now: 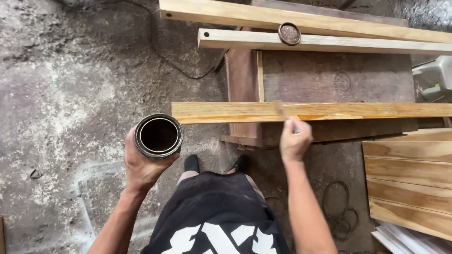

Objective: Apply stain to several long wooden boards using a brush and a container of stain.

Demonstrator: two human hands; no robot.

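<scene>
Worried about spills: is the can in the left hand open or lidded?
Open: the can in the left hand shows its dark inside; a round lid lies on a plank.

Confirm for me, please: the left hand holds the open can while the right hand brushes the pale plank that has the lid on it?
Not quite. The head view shows the right hand brushing the near golden plank; the lid sits on a farther pale plank. The left hand does hold the can.

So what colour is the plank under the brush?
Glossy amber-orange plank, streaky grain; head view shows it best.

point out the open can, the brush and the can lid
can (158,135), head view, on its dark open mouth, held in the left hand.
brush (281,110), head view, on the blurred bristle end over the plank.
can lid (289,34), head view, on its centre.
</scene>
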